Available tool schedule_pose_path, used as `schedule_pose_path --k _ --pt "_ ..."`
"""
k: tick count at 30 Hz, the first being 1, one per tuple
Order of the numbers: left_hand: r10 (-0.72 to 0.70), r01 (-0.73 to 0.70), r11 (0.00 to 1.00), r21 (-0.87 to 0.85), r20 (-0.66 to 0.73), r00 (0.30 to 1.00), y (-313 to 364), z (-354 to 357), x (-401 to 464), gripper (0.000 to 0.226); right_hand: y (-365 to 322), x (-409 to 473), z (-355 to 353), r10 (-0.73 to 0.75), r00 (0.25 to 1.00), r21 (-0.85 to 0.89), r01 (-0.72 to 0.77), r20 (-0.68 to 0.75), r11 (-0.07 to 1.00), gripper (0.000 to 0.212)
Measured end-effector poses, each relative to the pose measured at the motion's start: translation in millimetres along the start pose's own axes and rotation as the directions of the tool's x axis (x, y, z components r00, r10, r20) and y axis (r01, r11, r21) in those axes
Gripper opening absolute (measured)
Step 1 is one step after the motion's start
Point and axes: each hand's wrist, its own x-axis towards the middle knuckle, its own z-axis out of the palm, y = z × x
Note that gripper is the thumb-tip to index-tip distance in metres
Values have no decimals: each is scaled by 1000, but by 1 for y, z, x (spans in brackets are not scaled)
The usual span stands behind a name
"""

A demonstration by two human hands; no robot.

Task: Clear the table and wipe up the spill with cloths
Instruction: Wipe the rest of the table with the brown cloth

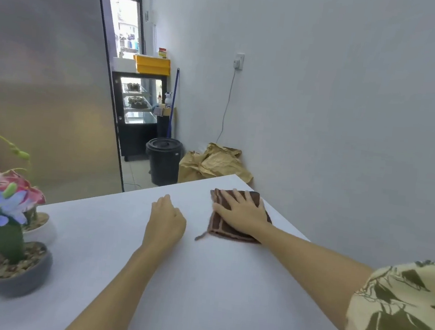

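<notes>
Item: brown cloth (230,228) under my right hand (243,213), far right corner of white table (197,284).

My right hand lies flat on the folded cloth, fingers straight and spread; my left hand (166,220) rests on the bare table just left of it, fingers curled, holding nothing. No writing is legible anywhere. Two potted flowers (1,216) stand at the table's left edge. Beyond: black bin (163,160), crumpled brown paper (215,163), glass display fridge (138,109) topped with yellow trays (152,65), wall socket (238,62) with cord.
</notes>
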Motion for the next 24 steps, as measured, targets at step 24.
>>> schedule_pose_path --k 24 --pt "209 -218 975 29 189 959 51 0 -129 46 34 -171 -9 -151 987 -40 154 63 987 50"
